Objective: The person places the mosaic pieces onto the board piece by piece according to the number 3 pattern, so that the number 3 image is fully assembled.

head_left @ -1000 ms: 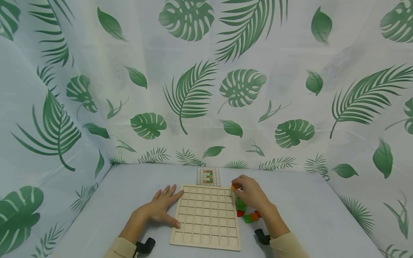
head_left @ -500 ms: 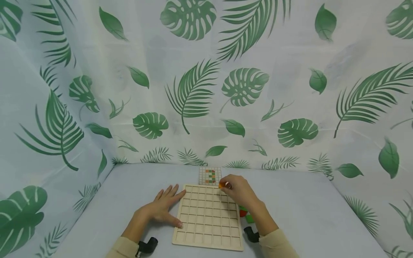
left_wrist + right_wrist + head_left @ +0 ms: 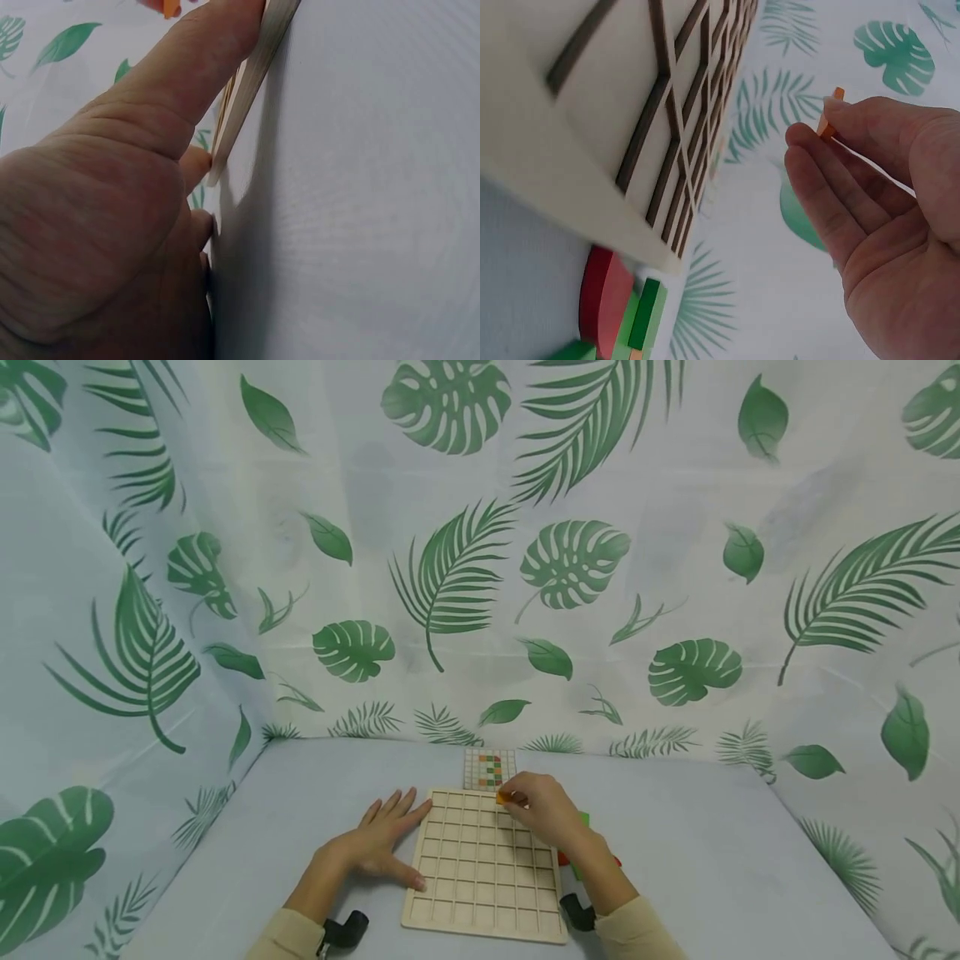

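A pale wooden board (image 3: 483, 868) divided into square cells lies flat on the table. My left hand (image 3: 367, 852) rests along its left side with fingers spread, the thumb and index finger touching the edge. Between the thumb and fingers of my right hand (image 3: 547, 814) I pinch a small orange tile (image 3: 831, 114), held above the far rim of the board, right of its middle. In the left wrist view the thumb (image 3: 187, 67) lies against the board's side. No tiles show in the visible cells.
Behind the board lies a small grid card (image 3: 490, 768) with orange, green and red squares. Right of the board are loose pieces, among them a red piece (image 3: 604, 300) and a green block (image 3: 646, 313), partly hidden by my right forearm. A leaf-print cloth (image 3: 480, 568) hangs behind.
My right hand has carried the orange tile leftward, from beyond the board's far right corner to over its far rim. The left hand keeps its place on the board.
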{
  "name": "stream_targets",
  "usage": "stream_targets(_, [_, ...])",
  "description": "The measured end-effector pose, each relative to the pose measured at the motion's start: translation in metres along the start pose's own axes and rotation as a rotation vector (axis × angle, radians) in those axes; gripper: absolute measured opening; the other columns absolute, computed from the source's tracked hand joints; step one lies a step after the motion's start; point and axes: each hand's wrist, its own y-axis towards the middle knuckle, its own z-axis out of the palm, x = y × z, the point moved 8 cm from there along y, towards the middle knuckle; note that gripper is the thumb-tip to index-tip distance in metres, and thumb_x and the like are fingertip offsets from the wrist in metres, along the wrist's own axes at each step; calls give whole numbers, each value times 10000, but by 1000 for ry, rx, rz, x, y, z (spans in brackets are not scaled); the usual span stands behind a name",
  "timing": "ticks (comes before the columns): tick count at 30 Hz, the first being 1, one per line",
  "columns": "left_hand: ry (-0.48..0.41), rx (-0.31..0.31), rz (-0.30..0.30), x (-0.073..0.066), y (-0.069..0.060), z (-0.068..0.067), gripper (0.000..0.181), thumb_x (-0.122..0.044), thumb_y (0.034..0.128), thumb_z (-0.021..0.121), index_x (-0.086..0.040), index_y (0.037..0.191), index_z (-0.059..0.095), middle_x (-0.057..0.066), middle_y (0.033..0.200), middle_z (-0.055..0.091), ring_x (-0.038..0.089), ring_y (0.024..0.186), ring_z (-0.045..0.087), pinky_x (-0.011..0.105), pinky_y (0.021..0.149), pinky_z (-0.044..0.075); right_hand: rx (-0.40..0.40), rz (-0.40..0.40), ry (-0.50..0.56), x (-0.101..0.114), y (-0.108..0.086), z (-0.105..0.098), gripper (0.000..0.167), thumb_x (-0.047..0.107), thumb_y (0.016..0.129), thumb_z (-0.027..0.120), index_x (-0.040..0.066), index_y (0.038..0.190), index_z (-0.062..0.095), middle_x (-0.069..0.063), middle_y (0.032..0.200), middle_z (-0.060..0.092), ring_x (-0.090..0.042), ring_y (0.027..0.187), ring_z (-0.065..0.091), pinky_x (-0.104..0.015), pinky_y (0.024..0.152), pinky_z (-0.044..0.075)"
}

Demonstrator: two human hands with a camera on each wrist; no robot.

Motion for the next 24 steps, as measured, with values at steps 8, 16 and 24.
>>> stream_targets(8, [18, -3, -1, 1, 1, 1, 1286, -702, 665, 868, -201, 1670, 243, 201, 1747, 73, 435, 1620, 9, 660, 1287, -15, 62, -21, 24, 13, 6, 14, 182, -7, 917, 752, 26, 1095, 768, -102, 1090, 766, -213, 898, 754, -267, 755, 625])
stream_targets(16, [20, 0, -20, 6, 0, 3, 1285, -721, 661, 861, -223, 1671, 241, 185, 1751, 70, 426, 1622, 13, 658, 1289, -10, 114, -51, -96, 21, 13, 36, 147, 65, 908, 789, 65, 1054, 801, -31, 995, 786, -147, 853, 732, -241, 722, 597])
stream_targets(24, [22, 5, -5, 3, 3, 3, 1274, -723, 673, 853, -236, 1673, 232, 177, 1754, 58, 426, 1622, 6, 662, 1287, -8, 134, -77, -136, 23, 14, 42, 176, 140, 904, 816, 100, 1075, 803, 1, 1030, 796, -155, 943, 743, -312, 819, 622])
